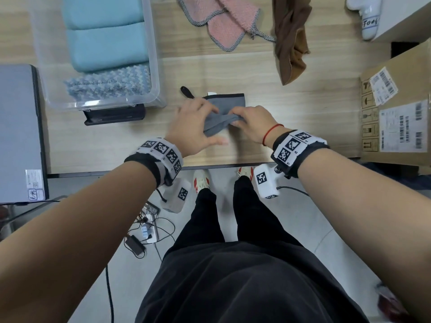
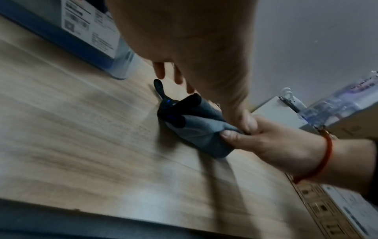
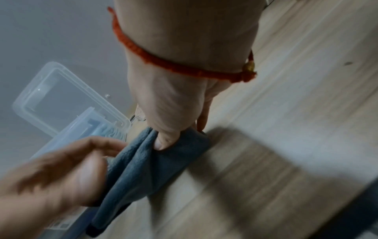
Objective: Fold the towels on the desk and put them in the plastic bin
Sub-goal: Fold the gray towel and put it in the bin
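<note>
l→r: grey laptop (image 1: 18,127) at far l edge of desk (image 1: 256,73). clear plastic bin (image 1: 154,66) next, w/ 3 folded blue towels (image 1: 105,43) inside, near wall just beside a black device (image 1: 114,115). l hand (image 1: 193,127) fingers extended, loose, on l end of grey towel (image 1: 226,106), not gripping. r hand (image 1: 254,124) pinches bunched fold at towel's r end. towel mid-desk, near front edge. bare desk betw. it and pink towel (image 1: 221,19) + brown towel (image 1: 291,38) at back. cardboard box (image 1: 396,113) at r edge.
</note>
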A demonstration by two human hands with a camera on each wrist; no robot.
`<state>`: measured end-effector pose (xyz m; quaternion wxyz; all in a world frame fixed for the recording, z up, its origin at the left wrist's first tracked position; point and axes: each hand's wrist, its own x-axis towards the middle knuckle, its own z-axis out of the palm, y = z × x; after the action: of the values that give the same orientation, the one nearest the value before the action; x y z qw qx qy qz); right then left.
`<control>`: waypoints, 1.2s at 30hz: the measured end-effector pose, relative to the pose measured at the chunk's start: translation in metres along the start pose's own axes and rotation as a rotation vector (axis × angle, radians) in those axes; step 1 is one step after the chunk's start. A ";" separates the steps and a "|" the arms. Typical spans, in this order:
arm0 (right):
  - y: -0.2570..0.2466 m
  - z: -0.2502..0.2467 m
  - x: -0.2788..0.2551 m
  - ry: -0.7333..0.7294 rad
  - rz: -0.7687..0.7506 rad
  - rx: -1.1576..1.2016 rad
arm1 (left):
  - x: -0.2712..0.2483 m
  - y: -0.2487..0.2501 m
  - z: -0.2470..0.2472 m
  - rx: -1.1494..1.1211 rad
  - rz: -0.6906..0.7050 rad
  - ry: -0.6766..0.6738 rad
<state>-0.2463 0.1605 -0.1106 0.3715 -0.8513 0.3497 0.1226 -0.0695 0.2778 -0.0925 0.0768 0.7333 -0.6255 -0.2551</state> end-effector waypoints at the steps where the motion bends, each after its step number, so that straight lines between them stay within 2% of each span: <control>1: 0.000 -0.002 0.002 -0.007 -0.003 0.000 | 0.001 0.001 0.002 0.037 0.042 -0.098; 3: 0.000 -0.005 0.005 -0.018 -0.009 0.008 | 0.004 0.000 0.010 0.123 0.038 -0.195; 6: 0.001 -0.007 0.009 -0.024 -0.002 0.028 | 0.008 -0.008 0.018 0.093 -0.060 -0.098; 11: 0.006 -0.009 0.018 0.013 0.117 0.118 | 0.021 -0.019 0.016 -0.234 -0.261 -0.042; 16: 0.011 -0.010 0.036 0.090 0.285 0.216 | 0.035 -0.023 0.011 -0.283 -0.400 -0.054; 21: 0.009 -0.011 0.050 0.125 0.342 0.150 | 0.044 -0.020 0.009 -0.252 -0.520 -0.076; 24: 0.002 -0.007 0.052 0.155 0.365 0.105 | 0.049 -0.019 0.015 -0.216 -0.542 -0.070; 29: -0.003 -0.008 0.054 0.217 0.360 0.096 | 0.052 -0.015 0.030 -0.313 -0.590 0.102; 32: -0.003 -0.003 0.054 0.207 0.318 0.024 | 0.051 -0.016 0.034 -0.271 -0.491 0.147; 36: 0.000 0.000 0.058 0.237 0.291 -0.034 | 0.050 -0.012 0.036 0.013 -0.338 0.066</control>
<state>-0.2044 0.1317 -0.1378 0.2915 -0.8063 0.5084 0.0801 -0.0711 0.2397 -0.1427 0.0488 0.8366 -0.4919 -0.2360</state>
